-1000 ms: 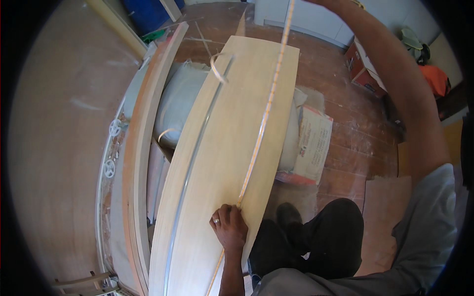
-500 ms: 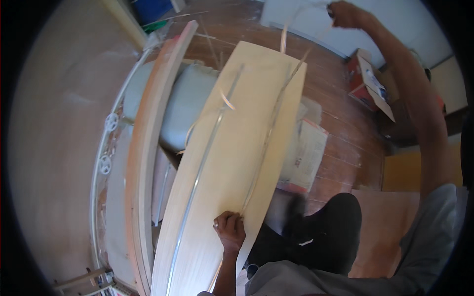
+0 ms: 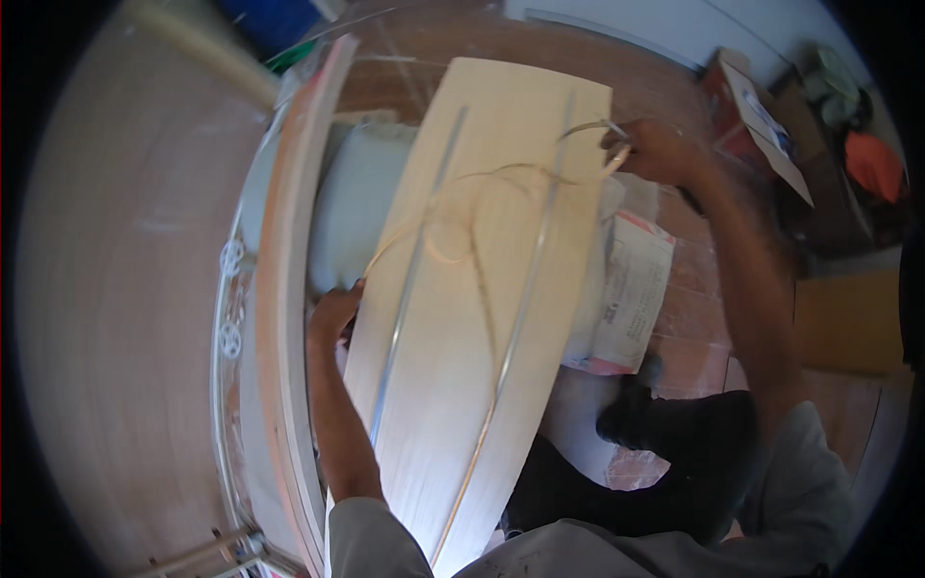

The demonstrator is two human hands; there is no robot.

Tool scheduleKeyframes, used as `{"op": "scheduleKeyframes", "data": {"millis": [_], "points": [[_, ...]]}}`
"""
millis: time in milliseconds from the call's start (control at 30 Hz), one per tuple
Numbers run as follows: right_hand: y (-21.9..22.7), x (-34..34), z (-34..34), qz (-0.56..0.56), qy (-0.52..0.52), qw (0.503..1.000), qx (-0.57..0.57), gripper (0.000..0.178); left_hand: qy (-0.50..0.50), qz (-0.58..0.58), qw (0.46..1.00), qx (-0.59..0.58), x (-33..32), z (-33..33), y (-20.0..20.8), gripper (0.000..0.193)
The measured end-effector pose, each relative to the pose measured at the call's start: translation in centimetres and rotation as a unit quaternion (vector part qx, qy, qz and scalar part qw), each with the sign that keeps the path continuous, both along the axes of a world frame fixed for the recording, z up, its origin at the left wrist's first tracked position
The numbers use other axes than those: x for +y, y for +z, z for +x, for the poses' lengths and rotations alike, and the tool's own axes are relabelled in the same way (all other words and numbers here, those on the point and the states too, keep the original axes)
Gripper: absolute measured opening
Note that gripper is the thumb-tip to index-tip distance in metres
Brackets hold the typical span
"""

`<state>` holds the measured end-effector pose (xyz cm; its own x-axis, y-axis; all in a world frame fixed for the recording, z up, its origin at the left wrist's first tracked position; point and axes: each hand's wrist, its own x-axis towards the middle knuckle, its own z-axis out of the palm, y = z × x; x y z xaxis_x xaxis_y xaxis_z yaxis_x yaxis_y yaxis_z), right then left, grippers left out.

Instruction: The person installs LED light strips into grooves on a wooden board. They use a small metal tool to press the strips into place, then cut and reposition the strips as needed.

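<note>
A long pale wooden board (image 3: 453,366) with two narrow lengthwise silver lines lies in front of me. My right hand (image 3: 655,151) is closed on a thin tan strip (image 3: 485,289) beside the board's far right edge; a short end pokes out past the fingers. The strip loops loosely across the board, and part of it runs down along the right silver line. At the board's left edge my left hand (image 3: 335,313) is curled, with the strip running up from its fingers; the fingertips are partly hidden by the edge.
Left of the board stand long timber pieces (image 3: 294,241) and a pale rounded bundle (image 3: 364,202). On the right, a white package (image 3: 641,289) lies on the brown floor near my legs. Farther right are an open carton (image 3: 761,125) and an orange item (image 3: 875,166).
My right hand has come down from the far upper right to the board's edge with the strip. My left hand has left the right silver line for the board's left edge.
</note>
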<state>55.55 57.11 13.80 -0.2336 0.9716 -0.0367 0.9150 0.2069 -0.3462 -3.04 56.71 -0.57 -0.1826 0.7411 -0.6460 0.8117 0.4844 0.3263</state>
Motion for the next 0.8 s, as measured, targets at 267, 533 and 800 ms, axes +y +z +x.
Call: {"op": "scheduleKeyframes", "data": {"millis": [267, 533, 800], "points": [[-2.2, -3.4, 3.0, -0.024, -0.122, 0.98, 0.156, 0.047, 0.051, -0.005, 0.987, -0.155, 0.3, 0.2, -2.3, 0.033], [-1.3, -2.3, 0.6, -0.062, -0.139, 0.964, 0.217, 0.047, 0.114, 0.024, 0.978, -0.171, 2.1, -2.1, -3.5, 0.012], [-2.7, -0.9, -0.4, -0.086, -0.13, 0.96, 0.233, 0.04, -0.076, 0.187, 0.979, 0.026, 1.6, -2.0, -4.2, 0.027]]}}
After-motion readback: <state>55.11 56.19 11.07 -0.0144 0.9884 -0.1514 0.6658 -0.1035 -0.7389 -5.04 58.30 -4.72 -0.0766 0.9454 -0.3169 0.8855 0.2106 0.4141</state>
